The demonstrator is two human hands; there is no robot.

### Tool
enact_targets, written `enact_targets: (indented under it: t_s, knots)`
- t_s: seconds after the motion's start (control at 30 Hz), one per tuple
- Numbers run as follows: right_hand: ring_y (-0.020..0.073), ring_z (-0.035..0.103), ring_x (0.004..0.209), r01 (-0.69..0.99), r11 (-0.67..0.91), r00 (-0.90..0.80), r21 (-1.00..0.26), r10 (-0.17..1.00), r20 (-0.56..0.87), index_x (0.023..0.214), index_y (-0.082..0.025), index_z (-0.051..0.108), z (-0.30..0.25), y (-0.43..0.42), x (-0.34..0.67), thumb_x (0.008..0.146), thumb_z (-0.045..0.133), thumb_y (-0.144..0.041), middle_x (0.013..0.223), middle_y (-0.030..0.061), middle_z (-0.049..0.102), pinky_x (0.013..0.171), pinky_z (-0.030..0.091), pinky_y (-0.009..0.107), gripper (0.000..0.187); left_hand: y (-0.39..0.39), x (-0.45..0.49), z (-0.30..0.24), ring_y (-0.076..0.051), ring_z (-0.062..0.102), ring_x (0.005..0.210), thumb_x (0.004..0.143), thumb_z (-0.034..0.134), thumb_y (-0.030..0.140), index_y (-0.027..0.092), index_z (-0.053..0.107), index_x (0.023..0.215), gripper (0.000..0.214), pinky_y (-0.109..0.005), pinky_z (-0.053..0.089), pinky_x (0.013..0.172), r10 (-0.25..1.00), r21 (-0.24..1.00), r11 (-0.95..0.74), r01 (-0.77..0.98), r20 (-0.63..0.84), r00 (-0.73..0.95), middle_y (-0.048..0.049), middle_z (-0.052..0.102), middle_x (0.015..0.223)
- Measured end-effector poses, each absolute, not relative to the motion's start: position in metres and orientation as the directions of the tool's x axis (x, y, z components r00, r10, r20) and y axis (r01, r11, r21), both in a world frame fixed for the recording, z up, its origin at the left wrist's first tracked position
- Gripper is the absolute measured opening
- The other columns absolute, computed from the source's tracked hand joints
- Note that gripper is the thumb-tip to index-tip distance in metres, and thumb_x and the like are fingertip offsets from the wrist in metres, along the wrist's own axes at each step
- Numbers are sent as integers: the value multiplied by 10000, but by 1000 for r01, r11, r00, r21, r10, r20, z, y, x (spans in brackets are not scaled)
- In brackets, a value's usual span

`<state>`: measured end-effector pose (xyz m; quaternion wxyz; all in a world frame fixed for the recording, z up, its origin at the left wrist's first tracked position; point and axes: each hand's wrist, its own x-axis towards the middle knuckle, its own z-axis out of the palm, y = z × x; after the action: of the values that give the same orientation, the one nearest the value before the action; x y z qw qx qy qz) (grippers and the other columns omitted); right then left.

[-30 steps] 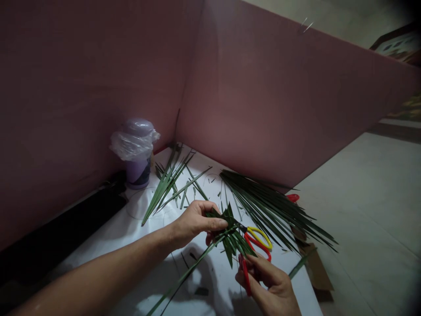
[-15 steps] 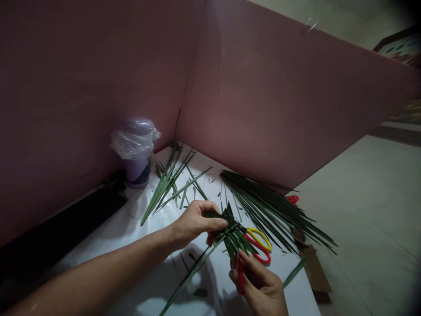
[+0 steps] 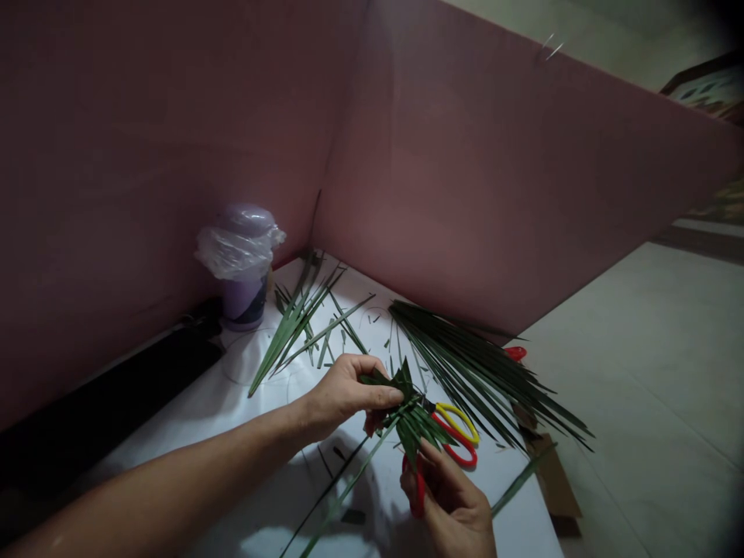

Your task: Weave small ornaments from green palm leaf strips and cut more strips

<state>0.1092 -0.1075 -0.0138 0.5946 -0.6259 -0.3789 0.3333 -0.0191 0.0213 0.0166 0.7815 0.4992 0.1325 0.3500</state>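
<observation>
Between the thumb and fingers of my left hand is a woven green leaf piece with pointed ends. Two long strips trail from it toward the bottom of the view. My right hand is just below the piece, closed around a red-handled tool; its working end is hidden by the leaves and fingers, so its kind is unclear. Its fingertips are at the lower leaf tips. Right behind the woven piece, scissors with red and yellow handles lie on the white table.
A fan of long dark leaves lies at the table's right side, by a red object. Cut leaf strips are scattered at the back. A purple plastic-wrapped tumbler stands at left. Pink panels enclose the back.
My right hand has shifted slightly left with the red-handled tool. The trailing strips have swung and spread apart a little. My left hand stays nearly still on the woven piece.
</observation>
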Motion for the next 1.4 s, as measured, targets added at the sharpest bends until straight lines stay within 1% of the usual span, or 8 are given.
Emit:
enact_targets:
  t_s: [0.17, 0.33, 0.43, 0.57, 0.77, 1.1, 1.3, 1.4]
  knots:
    - [175, 598, 635, 157, -54, 427, -986, 904, 18, 884, -170, 704, -17, -107, 127, 565, 748, -349, 715, 52, 654, 566, 497, 249, 369, 21, -20, 19, -89, 491, 378, 635, 696, 257, 130, 493, 622, 239, -183, 386, 340, 691, 866, 273, -419, 127, 712, 19, 538, 470]
    - [143, 552, 552, 309, -53, 334, -950, 941, 56, 819, -173, 710, -6, -110, 137, 603, 716, -306, 618, 21, 610, 504, 466, 218, 253, 21, -20, 19, -85, 472, 365, 620, 703, 240, 139, 487, 636, 239, -180, 373, 333, 681, 877, 285, -386, 98, 725, 31, 513, 442]
    - [131, 527, 541, 394, -56, 297, -918, 952, 69, 779, -176, 709, 2, -113, 140, 624, 695, -274, 621, 13, 599, 494, 451, 209, 184, 21, -20, 18, -83, 466, 365, 615, 705, 234, 139, 490, 647, 237, -176, 363, 330, 668, 888, 285, -362, 87, 739, 30, 514, 440]
    - [129, 509, 535, 458, -66, 249, -886, 967, 57, 804, -179, 712, 10, -115, 147, 646, 673, -264, 632, 15, 602, 479, 440, 209, 183, 21, -21, 17, -71, 450, 360, 616, 707, 242, 133, 503, 667, 237, -176, 362, 342, 647, 896, 272, -352, 100, 756, 27, 524, 453]
    - [128, 511, 547, 483, -101, 251, -870, 968, 27, 950, -201, 705, 19, -118, 150, 638, 690, -282, 662, 10, 608, 496, 450, 216, 323, 21, -21, 20, -67, 449, 359, 607, 706, 230, 130, 506, 656, 229, -174, 359, 350, 644, 905, 263, -335, 94, 759, 30, 517, 441]
    - [145, 523, 560, 490, -119, 298, -863, 954, 38, 944, -216, 709, 28, -121, 148, 599, 714, -345, 675, 20, 631, 518, 469, 250, 368, 22, -21, 20, -80, 494, 405, 567, 721, 234, 116, 552, 631, 215, -176, 364, 368, 643, 933, 245, -264, 48, 765, 12, 538, 478]
    - [134, 519, 529, 492, -120, 266, -862, 964, 18, 945, -216, 710, 27, -122, 151, 605, 712, -320, 691, 31, 658, 498, 465, 241, 355, 21, -22, 24, -80, 489, 404, 551, 727, 254, 109, 570, 622, 226, -181, 361, 379, 654, 946, 233, -225, 19, 756, 11, 537, 464]
    - [147, 549, 575, 471, -112, 281, -875, 959, 29, 934, -221, 713, 26, -123, 149, 612, 704, -324, 732, 35, 669, 539, 477, 246, 338, 21, -22, 24, -79, 491, 405, 550, 728, 252, 109, 572, 623, 223, -181, 363, 382, 651, 946, 234, -222, 17, 759, 15, 533, 463]
